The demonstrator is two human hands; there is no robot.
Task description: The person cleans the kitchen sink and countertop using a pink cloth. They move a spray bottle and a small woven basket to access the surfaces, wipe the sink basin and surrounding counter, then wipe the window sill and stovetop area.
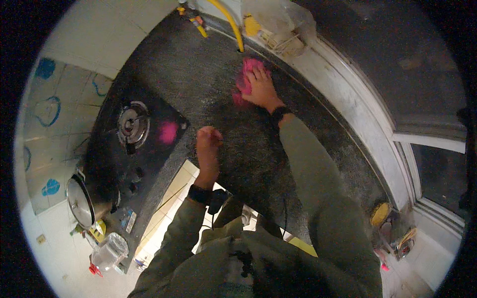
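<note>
My right hand (pixel 262 87) lies over a crumpled pink cloth (pixel 246 72), pressing it against the dark stone countertop (pixel 179 70) near the back ledge. Its fingers rest on top of the cloth, and some blur shows at the cloth's edges. Nearer to me, my left hand (pixel 208 138) hovers by the counter's front edge, fingers curled in with nothing visible in them. Left of that hand is a black gas hob (pixel 156 100) with a round metal burner (pixel 133 124). A blurred pink patch (pixel 168 132) shows on the hob; whether it is a reflection cannot be told.
A yellow hose (pixel 233 26) enters the counter at the back. A plastic bag (pixel 287 29) sits on the white window ledge (pixel 320 70). At left stand a lidded steel pot (pixel 82 201) and a clear plastic bottle (pixel 110 251). A yellow round sponge-like item (pixel 381 214) is at right.
</note>
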